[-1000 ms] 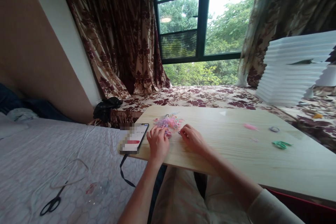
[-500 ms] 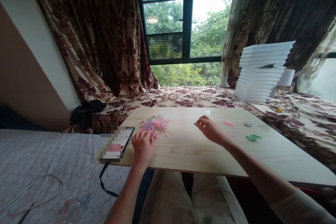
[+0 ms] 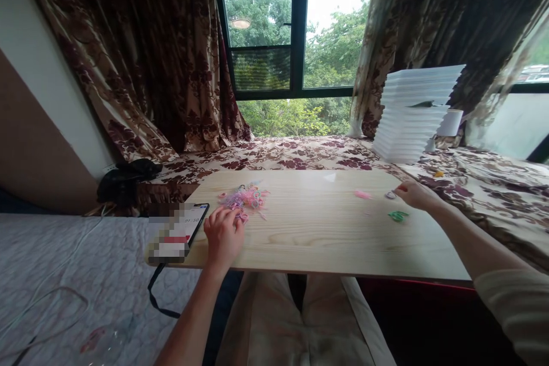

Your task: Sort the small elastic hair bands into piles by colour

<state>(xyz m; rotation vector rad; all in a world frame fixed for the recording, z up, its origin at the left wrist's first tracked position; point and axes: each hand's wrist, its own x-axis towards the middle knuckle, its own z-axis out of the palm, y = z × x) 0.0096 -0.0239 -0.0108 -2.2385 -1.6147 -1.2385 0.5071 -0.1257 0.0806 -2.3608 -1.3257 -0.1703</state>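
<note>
A pile of small pink and purple rubber bands (image 3: 244, 198) lies on the left part of a light wooden board (image 3: 317, 229). My left hand (image 3: 223, 234) rests on the board just below the pile, fingers curled loosely against it. My right hand (image 3: 415, 194) is stretched far to the right, its fingertips pinched together at a small purple band (image 3: 390, 195). A pink band cluster (image 3: 362, 194) and a green one (image 3: 398, 216) lie close by.
A phone (image 3: 182, 227) lies at the board's left edge with a black strap hanging down. Behind stand a window, floral curtains, a floral cushion, a stack of white sheets (image 3: 412, 114) and a black bag (image 3: 126, 174). A grey quilt with a cable lies at the left.
My right hand left the pile and travelled right across the board to the small purple band. My left hand stayed by the pile. The view swung right.
</note>
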